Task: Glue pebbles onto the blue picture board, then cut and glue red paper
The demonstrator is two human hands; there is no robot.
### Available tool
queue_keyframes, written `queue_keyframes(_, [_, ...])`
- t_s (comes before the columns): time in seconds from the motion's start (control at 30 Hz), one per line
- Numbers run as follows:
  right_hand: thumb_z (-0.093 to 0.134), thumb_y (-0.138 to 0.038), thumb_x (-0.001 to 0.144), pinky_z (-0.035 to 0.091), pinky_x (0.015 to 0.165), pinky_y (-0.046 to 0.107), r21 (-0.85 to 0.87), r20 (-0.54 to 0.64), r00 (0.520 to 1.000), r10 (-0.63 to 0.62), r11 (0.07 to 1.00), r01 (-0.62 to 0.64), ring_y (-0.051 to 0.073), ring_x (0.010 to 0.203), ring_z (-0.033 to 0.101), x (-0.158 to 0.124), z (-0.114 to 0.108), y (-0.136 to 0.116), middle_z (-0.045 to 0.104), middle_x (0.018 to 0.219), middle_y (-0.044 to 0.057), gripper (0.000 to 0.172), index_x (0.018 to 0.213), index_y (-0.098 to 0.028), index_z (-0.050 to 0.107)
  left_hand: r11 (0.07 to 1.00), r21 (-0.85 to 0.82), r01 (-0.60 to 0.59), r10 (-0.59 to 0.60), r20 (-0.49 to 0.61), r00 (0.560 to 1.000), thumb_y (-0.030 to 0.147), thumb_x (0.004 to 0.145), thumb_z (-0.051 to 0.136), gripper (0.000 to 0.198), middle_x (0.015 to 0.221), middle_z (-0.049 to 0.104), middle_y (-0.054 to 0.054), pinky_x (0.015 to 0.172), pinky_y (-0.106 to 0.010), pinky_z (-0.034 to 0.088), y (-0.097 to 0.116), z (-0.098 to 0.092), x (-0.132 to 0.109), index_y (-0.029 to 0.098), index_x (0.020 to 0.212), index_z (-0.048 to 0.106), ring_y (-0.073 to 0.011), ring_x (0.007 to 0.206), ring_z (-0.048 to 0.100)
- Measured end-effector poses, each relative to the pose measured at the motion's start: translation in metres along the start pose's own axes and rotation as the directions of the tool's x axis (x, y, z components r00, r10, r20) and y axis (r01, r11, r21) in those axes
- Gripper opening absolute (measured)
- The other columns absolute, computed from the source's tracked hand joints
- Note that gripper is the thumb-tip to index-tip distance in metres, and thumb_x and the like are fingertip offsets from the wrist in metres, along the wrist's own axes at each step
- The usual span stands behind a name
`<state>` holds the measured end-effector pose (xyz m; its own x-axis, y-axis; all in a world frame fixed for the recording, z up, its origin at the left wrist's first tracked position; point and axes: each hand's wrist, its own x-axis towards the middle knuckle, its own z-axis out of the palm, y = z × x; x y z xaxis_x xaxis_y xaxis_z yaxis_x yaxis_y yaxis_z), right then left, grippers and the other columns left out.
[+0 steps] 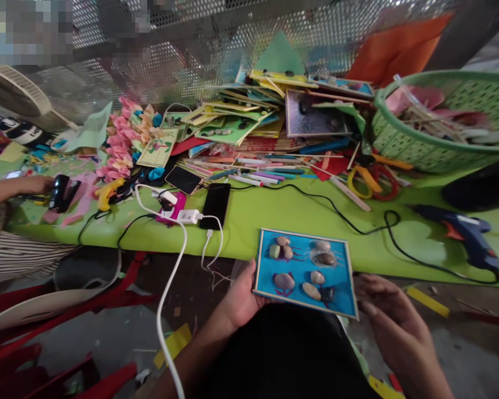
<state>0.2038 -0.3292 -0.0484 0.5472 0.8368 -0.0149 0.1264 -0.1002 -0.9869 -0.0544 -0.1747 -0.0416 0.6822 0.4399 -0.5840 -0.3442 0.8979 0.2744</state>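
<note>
A framed blue pebble picture (301, 272), with several stones glued on and thin lines drawn around some, lies tilted over my lap at the table's front edge. My left hand (243, 296) holds its left side, the thumb at the edge and the fingers underneath. Close by the right edge of the picture is my right hand (393, 316), its fingers curled and the thumb near the lower corner. Whether those fingers touch the edge or pinch something small is hard to see. A blue glue gun (468, 230) lies on the table beyond my right hand.
Behind lie stacked cards (237, 119), pens (249, 172), scissors (368, 180) and a green basket (444, 147). Phones (215, 206), a power strip (170, 210) and a white cable (172, 271) sit left. Another person's hand (37, 184) is near a black stapler-like tool (59, 193).
</note>
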Motion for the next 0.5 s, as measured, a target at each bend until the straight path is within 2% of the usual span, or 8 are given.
queue_keyframes(0.03, [0.069,-0.038,0.089,0.062,0.073,0.036,0.121,-0.027,0.992,0.120,0.986,-0.116,0.027,0.099,0.072,0.002,0.002,0.001,0.070,0.115,0.004,0.023,0.110,-0.033,0.065,1.000,0.007,0.003,-0.003,-0.002,1.000,0.056,0.102,0.049,0.059,0.130,0.072,-0.017,0.100,-0.047,0.055,-0.001,0.000,0.000,0.012,0.139,0.062,-0.0308,0.112,0.072])
queue_keyframes(0.1, [0.074,-0.041,0.084,0.061,0.065,0.034,0.314,0.012,0.936,0.352,0.887,-0.337,0.025,0.087,0.074,0.006,0.005,-0.001,0.074,0.106,0.004,0.027,0.109,-0.032,0.068,1.000,0.022,0.005,-0.004,-0.017,1.000,0.057,0.101,0.051,0.060,0.129,0.073,-0.016,0.103,-0.048,0.053,-0.004,-0.002,-0.002,0.013,0.139,0.062,-0.0309,0.112,0.073])
queue_keyframes(0.17, [0.075,-0.044,0.083,0.061,0.063,0.035,0.376,0.129,0.858,0.497,0.776,-0.507,0.026,0.083,0.075,0.011,0.008,-0.006,0.077,0.104,0.005,0.030,0.109,-0.029,0.071,1.000,0.027,0.008,-0.008,-0.028,1.000,0.058,0.100,0.052,0.061,0.126,0.074,-0.016,0.107,-0.048,0.050,-0.006,-0.003,-0.003,0.013,0.139,0.062,-0.0308,0.114,0.072])
queue_keyframes(0.23, [0.076,-0.048,0.081,0.063,0.065,0.040,0.369,0.217,0.779,0.588,0.689,-0.623,0.030,0.083,0.077,0.012,0.012,-0.012,0.080,0.103,0.007,0.035,0.109,-0.028,0.073,1.000,0.029,0.012,-0.012,-0.006,1.000,0.061,0.098,0.053,0.065,0.128,0.073,-0.016,0.112,-0.049,0.046,-0.009,-0.003,-0.004,0.013,0.140,0.061,-0.0317,0.120,0.069])
queue_keyframes(0.3, [0.079,-0.048,0.078,0.065,0.070,0.045,0.351,0.240,0.706,0.666,0.618,-0.703,0.033,0.085,0.078,0.012,0.016,-0.016,0.082,0.104,0.007,0.041,0.114,-0.029,0.074,0.999,0.031,0.017,-0.018,0.028,0.999,0.063,0.098,0.052,0.067,0.132,0.071,-0.017,0.114,-0.049,0.044,-0.010,-0.002,-0.006,0.013,0.143,0.059,-0.0322,0.125,0.067])
queue_keyframes(0.37, [0.082,-0.046,0.074,0.066,0.077,0.048,0.370,0.231,0.652,0.722,0.555,-0.745,0.035,0.091,0.079,0.010,0.020,-0.017,0.081,0.108,0.005,0.047,0.119,-0.032,0.074,0.999,0.038,0.035,-0.036,0.045,0.998,0.063,0.098,0.050,0.068,0.134,0.070,-0.018,0.115,-0.049,0.044,-0.012,0.000,-0.008,0.013,0.144,0.058,-0.0325,0.126,0.066])
queue_keyframes(0.43, [0.083,-0.044,0.074,0.065,0.083,0.050,0.394,0.228,0.634,0.739,0.525,-0.754,0.035,0.097,0.078,0.010,0.020,-0.017,0.081,0.112,0.004,0.049,0.122,-0.035,0.074,0.998,0.041,0.056,-0.058,0.041,0.997,0.063,0.098,0.049,0.069,0.133,0.070,-0.019,0.114,-0.050,0.044,-0.012,0.001,-0.011,0.012,0.143,0.058,-0.0331,0.126,0.066])
queue_keyframes(0.5, [0.081,-0.045,0.076,0.065,0.086,0.051,0.386,0.223,0.655,0.722,0.551,-0.740,0.035,0.099,0.077,0.011,0.018,-0.016,0.080,0.113,0.004,0.045,0.120,-0.035,0.076,0.998,0.038,0.058,-0.059,0.043,0.997,0.064,0.098,0.049,0.069,0.133,0.070,-0.019,0.114,-0.052,0.044,-0.011,0.003,-0.015,0.012,0.143,0.058,-0.0340,0.127,0.065])
